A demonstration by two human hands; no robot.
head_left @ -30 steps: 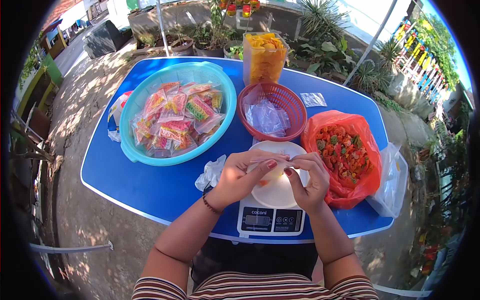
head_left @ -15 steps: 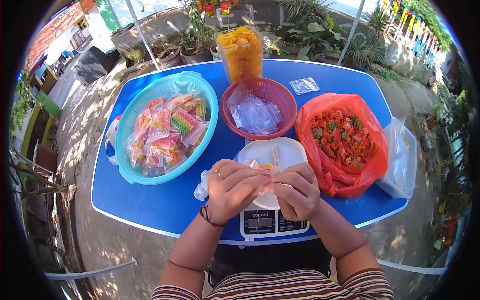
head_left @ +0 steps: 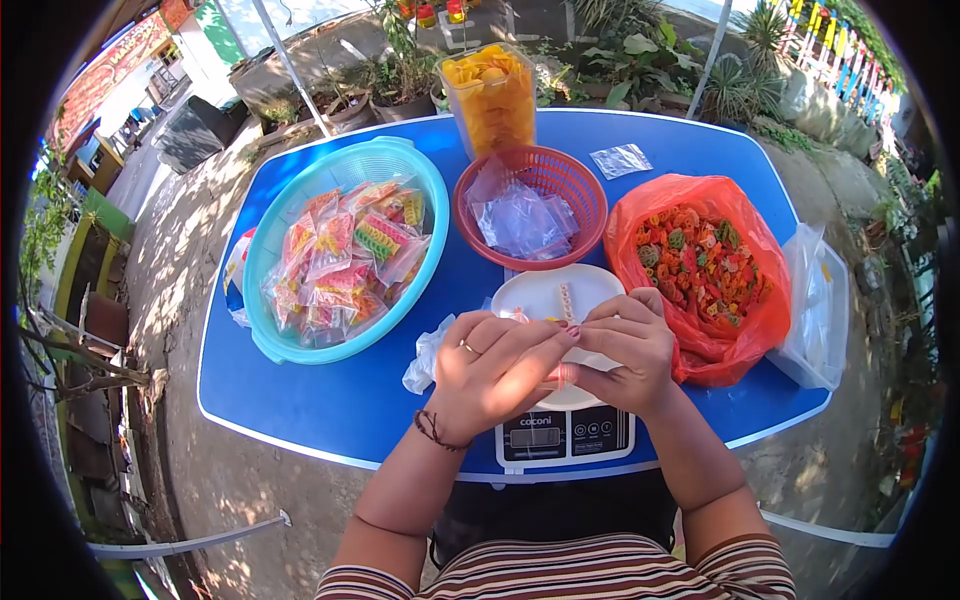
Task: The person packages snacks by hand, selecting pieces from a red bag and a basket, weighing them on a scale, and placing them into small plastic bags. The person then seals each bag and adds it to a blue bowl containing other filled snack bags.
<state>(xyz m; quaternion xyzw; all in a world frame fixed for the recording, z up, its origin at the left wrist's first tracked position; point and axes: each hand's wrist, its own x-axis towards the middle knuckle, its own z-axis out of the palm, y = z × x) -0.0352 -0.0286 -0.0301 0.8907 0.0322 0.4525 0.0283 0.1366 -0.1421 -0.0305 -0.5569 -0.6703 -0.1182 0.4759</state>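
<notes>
My left hand (head_left: 497,365) and my right hand (head_left: 628,350) meet above the white plate (head_left: 588,285) on the kitchen scale (head_left: 535,437). The fingers of both are pinched together at the fingertips. What lies between them is mostly hidden; a little reddish and clear plastic shows there. On the plate, behind the fingers, lies a pale, narrow twisted piece (head_left: 566,300). Beyond the plate a red basket (head_left: 590,185) holds clear empty bags (head_left: 525,222).
A turquoise basket (head_left: 433,215) of filled packets stands left, a red bag (head_left: 625,225) of colourful pieces right, beside a clear plastic container (head_left: 825,335). A tall tub (head_left: 492,100) of yellow chips stands at the back. Crumpled plastic (head_left: 425,355) lies by my left hand.
The view has shifted, so the table things appear slightly to the right and higher. My hands remain together over the plate, with the fingers now closer and covering the plastic more.
</notes>
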